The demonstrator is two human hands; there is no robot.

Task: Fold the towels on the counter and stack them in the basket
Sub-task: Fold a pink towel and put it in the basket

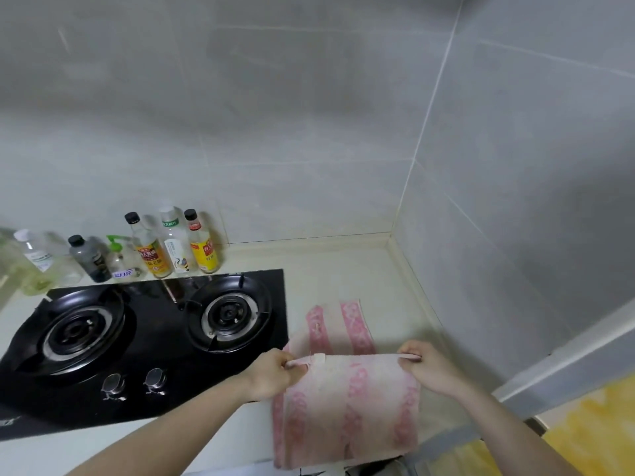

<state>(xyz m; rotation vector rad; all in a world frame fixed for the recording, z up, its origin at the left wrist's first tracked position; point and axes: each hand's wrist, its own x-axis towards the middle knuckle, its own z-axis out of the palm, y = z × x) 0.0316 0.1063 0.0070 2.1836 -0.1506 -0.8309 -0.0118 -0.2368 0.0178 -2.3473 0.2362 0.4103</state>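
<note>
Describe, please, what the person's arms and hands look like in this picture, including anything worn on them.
Both forearms come in from the bottom edge and are bare as far as the frame shows: no sleeves in view. The left hand and the right hand wear no gloves, and no watch, bracelet or ring can be seen on them. No markings show on either arm.

The pink patterned towel (pixel 347 407) hides the counter edge beneath it, and its lower hem nearly meets the frame's bottom edge at six o'clock. Both forearms are cut off there too. The fingertips of the left hand (pixel 271 374) and right hand (pixel 427 367) curl out of sight behind the towel's top hem. At nine o'clock, the bottles (pixel 103 249) carry labels too blurred to read, and the gas hob (pixel 144 338) runs off the left edge.
</note>
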